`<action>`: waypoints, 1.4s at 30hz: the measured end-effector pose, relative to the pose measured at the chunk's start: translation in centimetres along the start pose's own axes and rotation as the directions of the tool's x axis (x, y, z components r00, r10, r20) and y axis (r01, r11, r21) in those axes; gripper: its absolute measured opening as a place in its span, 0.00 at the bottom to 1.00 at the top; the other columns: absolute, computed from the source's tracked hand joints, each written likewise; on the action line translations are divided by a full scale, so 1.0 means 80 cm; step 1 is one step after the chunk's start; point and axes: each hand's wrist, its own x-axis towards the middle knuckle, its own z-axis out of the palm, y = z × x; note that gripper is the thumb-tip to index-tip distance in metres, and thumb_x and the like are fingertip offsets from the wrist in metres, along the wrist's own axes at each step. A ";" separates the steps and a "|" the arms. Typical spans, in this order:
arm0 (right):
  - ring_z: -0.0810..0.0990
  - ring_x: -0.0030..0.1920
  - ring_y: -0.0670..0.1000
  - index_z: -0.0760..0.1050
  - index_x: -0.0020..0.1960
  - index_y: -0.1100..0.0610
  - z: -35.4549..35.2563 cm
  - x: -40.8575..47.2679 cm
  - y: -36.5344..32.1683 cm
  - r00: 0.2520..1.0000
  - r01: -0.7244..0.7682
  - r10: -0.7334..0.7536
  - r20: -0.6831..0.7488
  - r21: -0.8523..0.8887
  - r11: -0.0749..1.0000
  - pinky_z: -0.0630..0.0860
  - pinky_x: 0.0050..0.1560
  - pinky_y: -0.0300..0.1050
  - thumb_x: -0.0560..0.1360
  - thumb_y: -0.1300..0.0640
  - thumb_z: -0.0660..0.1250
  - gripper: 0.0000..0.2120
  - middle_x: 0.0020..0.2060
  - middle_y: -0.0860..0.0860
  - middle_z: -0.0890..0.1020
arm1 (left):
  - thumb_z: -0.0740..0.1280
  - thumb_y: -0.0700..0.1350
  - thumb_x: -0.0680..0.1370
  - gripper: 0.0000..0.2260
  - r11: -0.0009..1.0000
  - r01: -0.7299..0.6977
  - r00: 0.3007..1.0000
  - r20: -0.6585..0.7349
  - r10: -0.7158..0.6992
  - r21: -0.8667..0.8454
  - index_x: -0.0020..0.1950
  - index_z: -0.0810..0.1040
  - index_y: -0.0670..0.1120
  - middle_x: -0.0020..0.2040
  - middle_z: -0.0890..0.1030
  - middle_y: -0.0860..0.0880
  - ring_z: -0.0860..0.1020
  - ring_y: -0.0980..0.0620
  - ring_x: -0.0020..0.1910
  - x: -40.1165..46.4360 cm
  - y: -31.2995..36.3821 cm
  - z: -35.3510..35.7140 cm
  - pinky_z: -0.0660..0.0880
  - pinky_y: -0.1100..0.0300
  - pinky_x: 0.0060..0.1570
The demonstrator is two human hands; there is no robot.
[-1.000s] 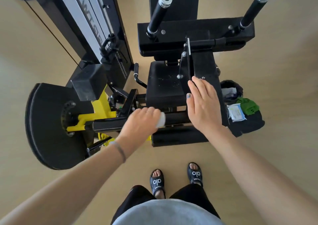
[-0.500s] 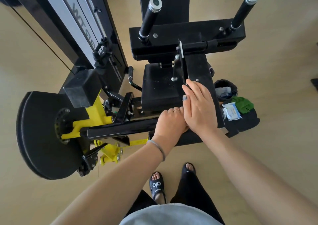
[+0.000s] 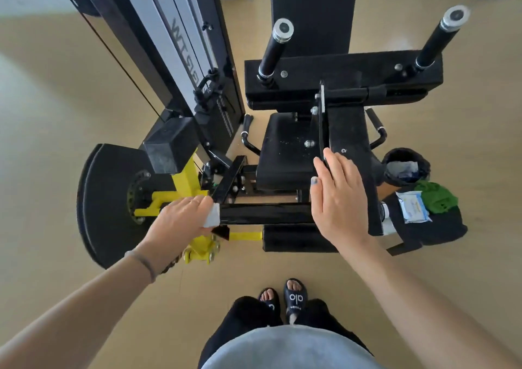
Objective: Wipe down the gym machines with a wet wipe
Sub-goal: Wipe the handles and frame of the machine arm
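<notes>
Left hand (image 3: 180,218) gripping wipe (image 3: 212,217) on black bar (image 3: 265,213), right hand (image 3: 337,199) flat, fingers straight, on upright pad (image 3: 350,142)

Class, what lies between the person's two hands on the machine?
In the head view, a bare glossy black bar spans from the left hand, gripping a white wipe, to the right hand.

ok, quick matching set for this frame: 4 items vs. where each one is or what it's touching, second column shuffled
Items:
1. wet wipe
2. right hand
3. wipes packet
4. green cloth

Places:
A. resting flat on the black pad
B. on the floor, right of the machine, touching the packet's far side
C. held by the left hand against the black bar
D. on a dark item, right of the machine

Pairs: 1-C, 2-A, 3-D, 4-B
</notes>
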 end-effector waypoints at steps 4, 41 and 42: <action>0.68 0.74 0.60 0.71 0.74 0.58 -0.002 0.002 -0.006 1.000 -0.023 0.023 -0.002 0.008 1.000 0.63 0.76 0.59 0.86 0.50 0.51 0.22 0.73 0.59 0.73 | 0.81 0.59 0.64 0.26 0.998 0.026 1.000 0.003 -0.026 0.052 0.50 0.76 0.46 0.41 0.82 0.50 0.83 0.49 0.39 -0.009 -0.015 0.001 0.82 0.55 0.38; 0.69 0.73 0.47 0.68 0.77 0.50 0.101 0.109 -0.281 0.711 -0.589 0.255 0.655 0.358 0.724 0.61 0.68 0.38 0.87 0.46 0.49 0.22 0.72 0.47 0.74 | 0.55 0.57 0.85 0.19 0.132 0.407 0.907 0.383 -0.173 -0.904 0.47 0.76 0.45 0.37 0.77 0.50 0.73 0.52 0.36 0.009 -0.152 0.061 0.71 0.55 0.37; 0.70 0.72 0.47 0.69 0.76 0.50 0.103 0.112 -0.282 0.700 -0.620 0.267 0.662 0.378 0.687 0.62 0.67 0.39 0.86 0.45 0.49 0.22 0.71 0.47 0.75 | 0.56 0.57 0.85 0.17 0.024 0.475 0.861 0.459 -0.218 -0.880 0.48 0.76 0.47 0.41 0.78 0.48 0.76 0.50 0.39 0.018 -0.156 0.058 0.74 0.53 0.40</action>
